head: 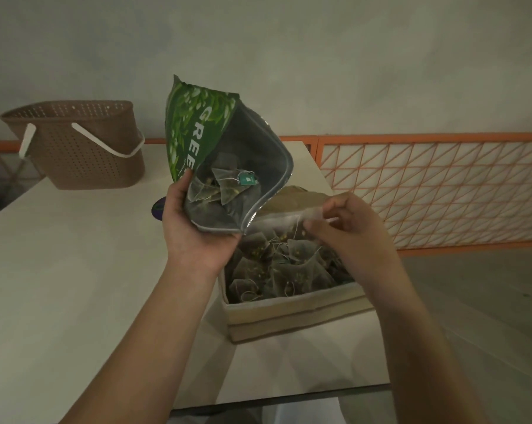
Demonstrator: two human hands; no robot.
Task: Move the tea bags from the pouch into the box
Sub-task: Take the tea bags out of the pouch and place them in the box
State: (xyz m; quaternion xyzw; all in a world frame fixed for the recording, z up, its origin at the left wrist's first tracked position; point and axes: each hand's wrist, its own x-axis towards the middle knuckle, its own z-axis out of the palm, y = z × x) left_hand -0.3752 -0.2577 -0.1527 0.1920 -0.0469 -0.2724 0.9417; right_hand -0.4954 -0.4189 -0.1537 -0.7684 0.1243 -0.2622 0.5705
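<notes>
Head view, dim light. Your left hand [197, 231] grips the green pouch [197, 130] from below and at its left edge, thumb along the printed front, fingers curled under the mouth. The pouch is tilted, its open mouth turned toward you and down, above the far left corner of the box [292, 316]. Inside the pouch a few pyramid tea bags [219, 185] lie near the lower lip, one with a small green tag on a string.

Your right hand [347, 228] is over the far side of the box, fingers curled with thumb and forefinger pinched together. Something pale and thin sits at the fingertips, perhaps a tea bag or its string; you cannot tell for certain what it holds.

The box stands open on the white table [59, 286], near the table's right edge, its flap folded back behind. It holds a loose heap of tea bags with strings tangled among them, filling it close to the rim.

At the table's far left stands a brown perforated basket [78, 148] with a white handle. An orange lattice railing [436, 191] runs behind, right of the table. A small dark round object [158, 208] shows just beside your left hand, mostly hidden.
</notes>
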